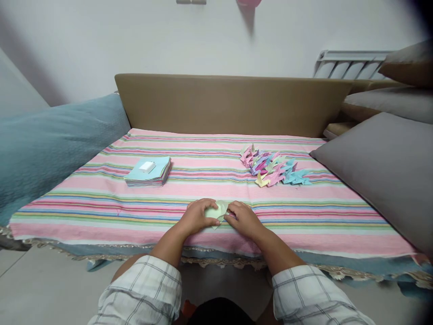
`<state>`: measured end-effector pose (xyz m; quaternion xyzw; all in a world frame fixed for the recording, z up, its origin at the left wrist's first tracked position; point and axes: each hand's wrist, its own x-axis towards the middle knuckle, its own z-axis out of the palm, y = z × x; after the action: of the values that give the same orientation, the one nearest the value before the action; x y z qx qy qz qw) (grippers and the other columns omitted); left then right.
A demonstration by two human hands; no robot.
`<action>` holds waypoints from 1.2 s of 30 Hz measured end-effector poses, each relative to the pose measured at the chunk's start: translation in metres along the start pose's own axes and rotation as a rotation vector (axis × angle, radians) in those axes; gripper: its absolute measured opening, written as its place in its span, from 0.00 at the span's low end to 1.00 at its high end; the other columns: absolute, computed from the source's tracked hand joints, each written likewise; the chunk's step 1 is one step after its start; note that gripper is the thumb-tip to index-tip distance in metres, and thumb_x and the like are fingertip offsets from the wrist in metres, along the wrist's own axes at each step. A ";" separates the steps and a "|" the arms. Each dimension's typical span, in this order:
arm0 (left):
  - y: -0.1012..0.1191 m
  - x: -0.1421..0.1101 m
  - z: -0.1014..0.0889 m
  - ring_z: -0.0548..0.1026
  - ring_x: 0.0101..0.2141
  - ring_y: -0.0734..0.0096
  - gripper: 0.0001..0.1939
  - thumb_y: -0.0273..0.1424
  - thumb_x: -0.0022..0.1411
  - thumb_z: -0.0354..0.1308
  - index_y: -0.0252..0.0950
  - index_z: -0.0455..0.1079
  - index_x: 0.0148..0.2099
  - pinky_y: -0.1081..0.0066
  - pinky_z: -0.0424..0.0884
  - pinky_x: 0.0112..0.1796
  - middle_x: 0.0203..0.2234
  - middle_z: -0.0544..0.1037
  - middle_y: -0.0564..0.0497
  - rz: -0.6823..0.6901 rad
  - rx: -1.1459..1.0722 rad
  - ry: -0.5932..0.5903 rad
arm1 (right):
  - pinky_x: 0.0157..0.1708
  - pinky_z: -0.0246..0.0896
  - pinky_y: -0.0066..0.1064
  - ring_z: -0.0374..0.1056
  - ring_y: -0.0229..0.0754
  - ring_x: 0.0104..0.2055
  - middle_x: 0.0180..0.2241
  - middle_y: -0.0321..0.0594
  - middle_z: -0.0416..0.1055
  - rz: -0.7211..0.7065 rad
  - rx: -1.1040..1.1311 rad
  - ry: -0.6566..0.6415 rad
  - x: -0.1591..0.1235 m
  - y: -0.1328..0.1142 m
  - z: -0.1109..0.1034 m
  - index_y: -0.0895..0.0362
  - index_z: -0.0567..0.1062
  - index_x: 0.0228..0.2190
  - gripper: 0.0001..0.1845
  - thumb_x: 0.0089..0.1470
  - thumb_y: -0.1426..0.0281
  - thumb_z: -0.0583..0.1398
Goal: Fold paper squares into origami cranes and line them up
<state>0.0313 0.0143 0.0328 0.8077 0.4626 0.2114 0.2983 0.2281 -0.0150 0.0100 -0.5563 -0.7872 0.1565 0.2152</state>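
A pale green sheet of folded paper (pixel 220 208) lies between my hands, low over the striped cloth near the seat's front edge. My left hand (pixel 199 215) grips its left side, with the thumb below and the fingers along the top. At the paper's right edge, my right hand (pixel 244 218) pinches a raised flap between thumb and fingers. The fold's exact shape is partly covered by my fingers.
Folded paper cranes (pixel 270 168) in several colours lie grouped at the back right. A stack of coloured paper (pixel 149 179) with a small white object (pixel 147 167) on top sits at left. Grey cushions (pixel 389 167) border the right, a blue bolster (pixel 64 144) the left.
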 end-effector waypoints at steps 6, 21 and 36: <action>0.000 0.002 0.004 0.69 0.48 0.60 0.21 0.35 0.42 0.69 0.43 0.72 0.42 0.63 0.62 0.51 0.44 0.76 0.52 -0.018 0.059 0.062 | 0.38 0.53 0.29 0.64 0.41 0.38 0.34 0.38 0.71 0.008 0.079 0.045 0.001 -0.001 -0.002 0.55 0.72 0.39 0.12 0.50 0.72 0.57; 0.012 -0.005 0.007 0.62 0.54 0.58 0.19 0.46 0.55 0.57 0.50 0.71 0.49 0.56 0.52 0.54 0.54 0.68 0.51 0.000 0.192 -0.038 | 0.29 0.50 0.25 0.61 0.36 0.29 0.27 0.34 0.69 -0.001 0.147 0.043 -0.001 -0.001 -0.009 0.56 0.69 0.30 0.03 0.50 0.71 0.57; 0.015 -0.008 0.014 0.61 0.53 0.57 0.18 0.43 0.62 0.49 0.51 0.69 0.52 0.48 0.49 0.54 0.52 0.67 0.47 0.108 0.368 -0.027 | 0.34 0.59 0.29 0.66 0.38 0.32 0.31 0.37 0.71 0.087 0.384 -0.031 -0.006 0.003 -0.016 0.56 0.64 0.52 0.27 0.49 0.71 0.58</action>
<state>0.0455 -0.0022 0.0316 0.8749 0.4456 0.1283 0.1400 0.2403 -0.0201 0.0210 -0.5359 -0.7214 0.3214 0.2985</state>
